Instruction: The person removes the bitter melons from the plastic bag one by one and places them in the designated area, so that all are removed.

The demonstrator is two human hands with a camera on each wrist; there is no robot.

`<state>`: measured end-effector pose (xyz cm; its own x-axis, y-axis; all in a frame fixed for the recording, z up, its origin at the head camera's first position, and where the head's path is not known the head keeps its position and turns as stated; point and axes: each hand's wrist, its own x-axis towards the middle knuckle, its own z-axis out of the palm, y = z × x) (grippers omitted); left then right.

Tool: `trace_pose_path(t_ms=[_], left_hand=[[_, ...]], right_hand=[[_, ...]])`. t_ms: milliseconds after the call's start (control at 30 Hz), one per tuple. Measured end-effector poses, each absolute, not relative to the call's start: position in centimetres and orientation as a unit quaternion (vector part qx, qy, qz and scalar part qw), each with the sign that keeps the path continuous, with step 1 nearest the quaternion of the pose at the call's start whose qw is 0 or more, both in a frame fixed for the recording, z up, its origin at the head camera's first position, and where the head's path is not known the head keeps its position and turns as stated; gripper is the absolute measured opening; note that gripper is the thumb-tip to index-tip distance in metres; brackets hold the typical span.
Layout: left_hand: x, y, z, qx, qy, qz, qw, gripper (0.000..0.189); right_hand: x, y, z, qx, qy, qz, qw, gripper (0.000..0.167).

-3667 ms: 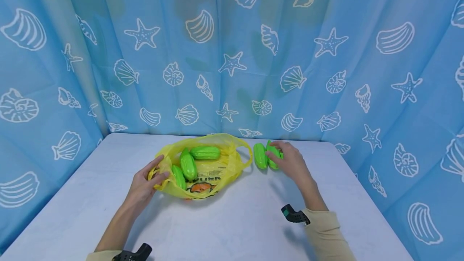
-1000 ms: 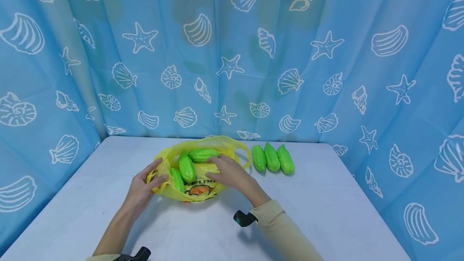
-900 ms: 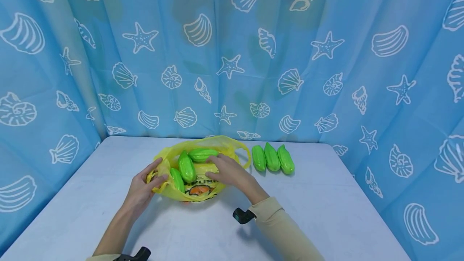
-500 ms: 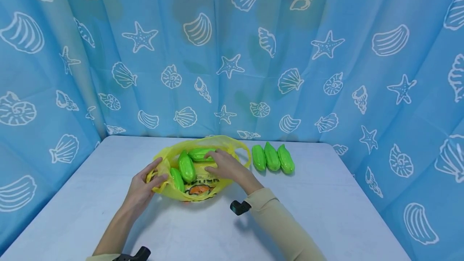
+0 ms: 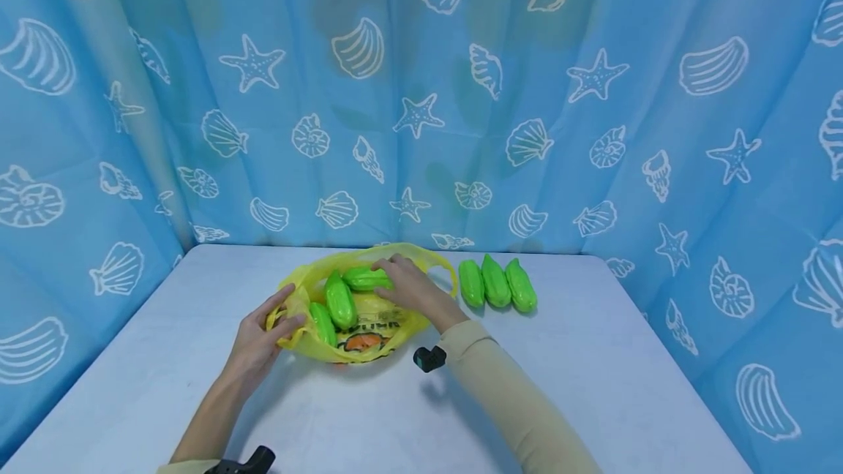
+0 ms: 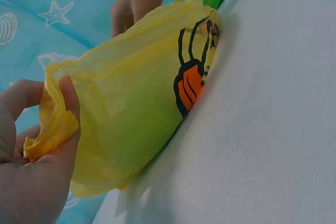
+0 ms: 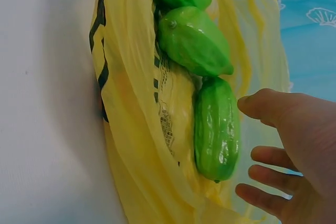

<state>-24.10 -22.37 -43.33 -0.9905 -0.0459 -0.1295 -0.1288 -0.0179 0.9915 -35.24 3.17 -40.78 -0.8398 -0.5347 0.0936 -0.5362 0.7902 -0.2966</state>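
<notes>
A yellow plastic bag (image 5: 416, 322) lies with its mouth wide on the table. My left hand (image 5: 260, 335) pinches its left edge, where the left wrist view shows gathered yellow plastic (image 6: 56, 132) between thumb and fingers. Three glossy, ridged green vegetables, cucumber-like, rest inside: one upright in the middle (image 5: 340, 300), one lower left (image 5: 323, 324), one lying crosswise at the back (image 5: 358, 278). My right hand (image 5: 410, 285) reaches over the bag at the crosswise one's right end. In the right wrist view its fingers (image 7: 270, 156) are spread beside that vegetable (image 7: 216, 129), holding nothing.
Three more green vegetables stand side by side right of the bag: left (image 5: 470, 284), middle (image 5: 496, 281) and right (image 5: 521, 286). The bag's loop handle (image 5: 453, 276) reaches close to them. A blue shell-print curtain (image 5: 421, 159) hangs behind the white table (image 5: 369, 415).
My right hand has moved left from the row of vegetables to over the bag, uncovering the row's rightmost one. Lately it shifted slightly towards the back. My left hand keeps its hold on the bag.
</notes>
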Motion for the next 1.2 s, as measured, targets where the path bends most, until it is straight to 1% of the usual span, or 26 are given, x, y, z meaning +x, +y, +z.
trace_pose_path(t_ms=[133,333,600,667,900,1200], left_hand=[[-24.2,-22.4,-43.4,-0.067,0.700,0.710,0.028,0.079],[-24.1,-22.5,-43.4,-0.064,0.703,0.708,0.032,0.078],[-24.1,-22.5,-43.5,-0.062,0.702,0.709,0.035,0.078],[-24.1,-22.5,-43.5,-0.061,0.700,0.710,0.035,0.078],[-24.2,-22.4,-43.6,-0.062,0.697,0.714,0.036,0.079],[-24.2,-22.4,-43.7,-0.050,0.705,0.707,0.023,0.076]], right_hand=[[-35.5,2.7,-41.1,0.285,-0.945,0.160,0.012,0.045],[-35.8,2.1,-41.5,0.288,-0.942,0.172,0.006,0.046],[-36.0,1.5,-41.3,0.294,-0.942,0.160,0.018,0.048],[-36.1,1.4,-41.3,0.291,-0.944,0.155,0.014,0.049],[-36.2,1.3,-41.7,0.284,-0.948,0.140,-0.026,0.057],[-36.1,1.3,-41.6,0.275,-0.950,0.143,-0.037,0.060]])
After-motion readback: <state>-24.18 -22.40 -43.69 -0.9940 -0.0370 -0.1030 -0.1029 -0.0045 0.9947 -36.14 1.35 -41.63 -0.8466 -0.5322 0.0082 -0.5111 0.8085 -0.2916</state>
